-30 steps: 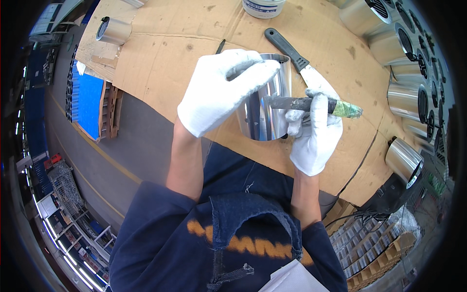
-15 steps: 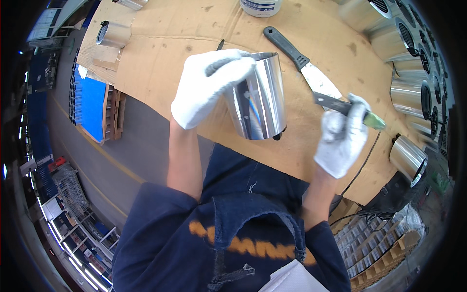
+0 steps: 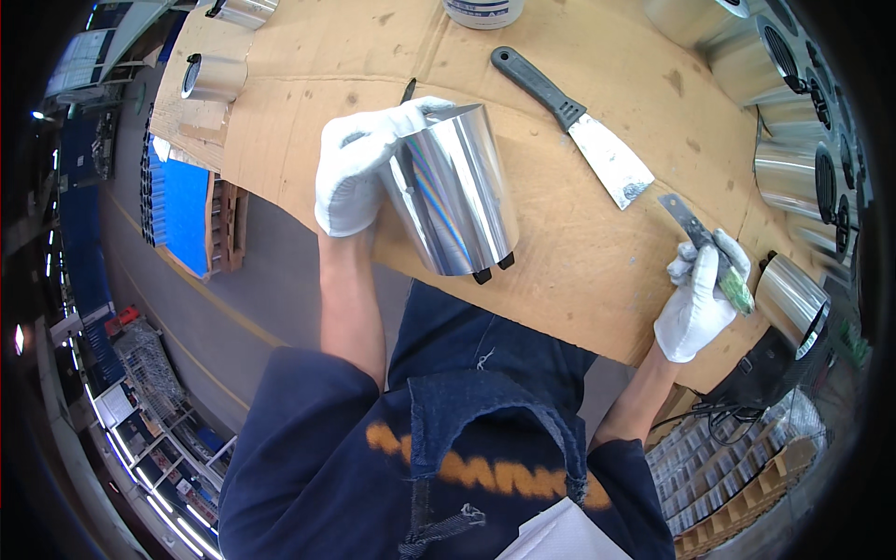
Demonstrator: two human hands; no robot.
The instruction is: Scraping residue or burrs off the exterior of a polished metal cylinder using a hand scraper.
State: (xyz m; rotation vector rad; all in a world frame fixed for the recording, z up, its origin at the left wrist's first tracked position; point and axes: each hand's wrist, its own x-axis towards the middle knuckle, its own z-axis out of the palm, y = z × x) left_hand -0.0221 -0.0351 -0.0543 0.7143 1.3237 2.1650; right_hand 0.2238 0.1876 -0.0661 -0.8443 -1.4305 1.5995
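Note:
A shiny metal cylinder (image 3: 457, 196) with small black tabs at its lower end tilts above the cardboard. My gloved left hand (image 3: 359, 168) grips it by its upper left rim, with some fingers hidden behind the metal. My gloved right hand (image 3: 700, 303) is closed round a small flat-bladed scraper (image 3: 686, 219) with green wrapping at its handle end. The blade points up and away to the left, apart from the cylinder. A wider putty knife with a black handle (image 3: 537, 79) and a whitish, stained blade lies between the two hands, farther back.
Stained cardboard (image 3: 569, 243) covers the table. A white tub (image 3: 483, 11) stands at the far edge. More metal cylinders (image 3: 789, 173) crowd the right side, one (image 3: 793, 299) beside my right hand. Another cylinder (image 3: 217, 77) lies far left. A blue-topped pallet (image 3: 182, 210) stands on the floor.
My left hand has shifted a little left with the cylinder, which has turned and leans more. My right hand has moved right and nearer to me with the scraper.

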